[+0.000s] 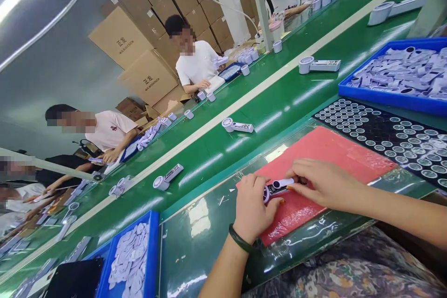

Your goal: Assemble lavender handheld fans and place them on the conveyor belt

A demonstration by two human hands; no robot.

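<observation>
A small lavender handheld fan (278, 188) lies on the red mat (331, 153), its round head towards my left and dark inner parts showing along the handle. My left hand (252, 205) is closed around the fan's round head, which my fingers partly cover. Between the thumb and fingers of my right hand (321, 184) is a narrow lavender handle cover (287, 183) with a dark round hole at one end. This cover sits over the handle, touching or just above it; I cannot tell which.
Right of the mat lies a black sheet with rings (370, 125), below a blue tray of lavender covers (387, 91). Another blue tray (152, 251) stands left. Beyond, a green conveyor (202, 149) carries several fan bodies; co-workers sit along its far side.
</observation>
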